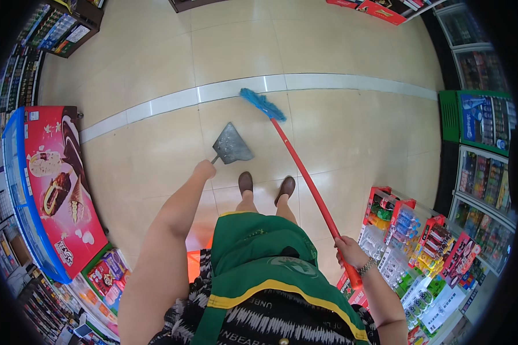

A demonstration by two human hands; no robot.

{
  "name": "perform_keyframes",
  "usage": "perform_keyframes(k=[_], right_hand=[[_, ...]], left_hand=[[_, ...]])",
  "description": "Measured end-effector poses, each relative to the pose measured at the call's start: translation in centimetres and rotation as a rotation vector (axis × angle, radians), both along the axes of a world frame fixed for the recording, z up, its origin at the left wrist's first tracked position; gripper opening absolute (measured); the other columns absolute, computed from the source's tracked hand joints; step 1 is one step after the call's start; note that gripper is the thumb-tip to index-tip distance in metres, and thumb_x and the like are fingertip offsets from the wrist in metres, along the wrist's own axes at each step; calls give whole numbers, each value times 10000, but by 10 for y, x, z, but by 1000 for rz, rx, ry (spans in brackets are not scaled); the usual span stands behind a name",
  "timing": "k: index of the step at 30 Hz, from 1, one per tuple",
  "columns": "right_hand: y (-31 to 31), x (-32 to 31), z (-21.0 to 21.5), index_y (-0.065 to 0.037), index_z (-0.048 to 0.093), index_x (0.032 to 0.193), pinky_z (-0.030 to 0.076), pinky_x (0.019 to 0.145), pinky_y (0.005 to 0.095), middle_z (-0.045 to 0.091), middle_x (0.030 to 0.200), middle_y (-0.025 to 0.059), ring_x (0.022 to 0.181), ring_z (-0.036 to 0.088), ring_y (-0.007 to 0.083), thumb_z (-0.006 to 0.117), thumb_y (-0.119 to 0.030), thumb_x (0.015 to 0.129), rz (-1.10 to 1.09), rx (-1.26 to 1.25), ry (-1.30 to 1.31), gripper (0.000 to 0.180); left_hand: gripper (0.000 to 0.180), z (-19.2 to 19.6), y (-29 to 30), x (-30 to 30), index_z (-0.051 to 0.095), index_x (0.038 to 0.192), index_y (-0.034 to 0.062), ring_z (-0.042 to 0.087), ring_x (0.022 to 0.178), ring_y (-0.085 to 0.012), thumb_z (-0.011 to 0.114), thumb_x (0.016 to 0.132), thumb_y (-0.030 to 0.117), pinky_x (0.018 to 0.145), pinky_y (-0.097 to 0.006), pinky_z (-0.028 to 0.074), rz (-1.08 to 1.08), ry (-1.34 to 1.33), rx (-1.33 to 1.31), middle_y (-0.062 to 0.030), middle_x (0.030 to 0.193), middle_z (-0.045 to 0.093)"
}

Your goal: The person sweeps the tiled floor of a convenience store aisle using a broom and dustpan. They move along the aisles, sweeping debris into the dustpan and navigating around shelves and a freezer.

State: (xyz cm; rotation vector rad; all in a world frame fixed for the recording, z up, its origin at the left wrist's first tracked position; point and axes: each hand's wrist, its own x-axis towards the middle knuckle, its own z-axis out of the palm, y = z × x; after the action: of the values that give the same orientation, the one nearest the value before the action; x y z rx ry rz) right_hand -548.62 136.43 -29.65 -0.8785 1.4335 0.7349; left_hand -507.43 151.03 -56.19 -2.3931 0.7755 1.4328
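My left hand (205, 169) is closed round the short handle of a grey metal dustpan (232, 145), which is held out in front of me over the tiled floor. In my right hand (351, 253) is the red pole of a broom (308, 178), gripped near its upper end. The broom slants away from me to the far left. Its blue bristle head (262, 104) is just short of the pale floor strip, beyond the dustpan and to its right. A gap separates the bristles from the pan. I cannot make out any sweepings.
A pink ice-cream freezer (60, 184) with a blue rim stands at left. Racks of packaged drinks and snacks (414, 236) are close by my right arm. Glass-door coolers (483, 172) line the right side. A pale strip (328, 81) crosses the beige floor (149, 155).
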Motion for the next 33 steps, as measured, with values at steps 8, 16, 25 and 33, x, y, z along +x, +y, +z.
perform_keyframes(k=[8, 16, 25, 33], right_hand=[[20, 36, -54, -64, 424, 793, 387, 367, 245, 423, 514, 19, 372, 405, 113, 352, -338, 844, -135, 351, -45, 288], [22, 58, -11, -68, 413, 814, 355, 357, 223, 410, 496, 7, 368, 388, 100, 348, -327, 851, -176, 535, -93, 270], [-9, 97, 32, -37, 411, 801, 393, 350, 250, 436, 506, 42, 381, 441, 125, 362, -299, 848, 303, 122, -97, 270], [-5, 163, -65, -13, 410, 812, 415, 349, 278, 447, 543, 64, 382, 451, 146, 346, -315, 840, 505, -29, -110, 310]], left_hand=[[234, -26, 42, 20, 589, 841, -14, 539, 866, -309, 472, 667, 91, 726, -348, 442, 57, -31, 6, -197, 906, 557], [244, -34, 46, 22, 592, 865, 15, 529, 904, -295, 480, 662, 91, 743, -347, 439, 127, -38, 43, -173, 953, 551], [238, 2, 126, 22, 582, 837, -21, 544, 844, -319, 476, 663, 102, 717, -352, 443, 290, -39, -6, -212, 886, 557], [240, -7, 185, -1, 576, 834, -31, 543, 841, -319, 478, 671, 116, 714, -351, 442, 596, -51, 42, -223, 880, 554]])
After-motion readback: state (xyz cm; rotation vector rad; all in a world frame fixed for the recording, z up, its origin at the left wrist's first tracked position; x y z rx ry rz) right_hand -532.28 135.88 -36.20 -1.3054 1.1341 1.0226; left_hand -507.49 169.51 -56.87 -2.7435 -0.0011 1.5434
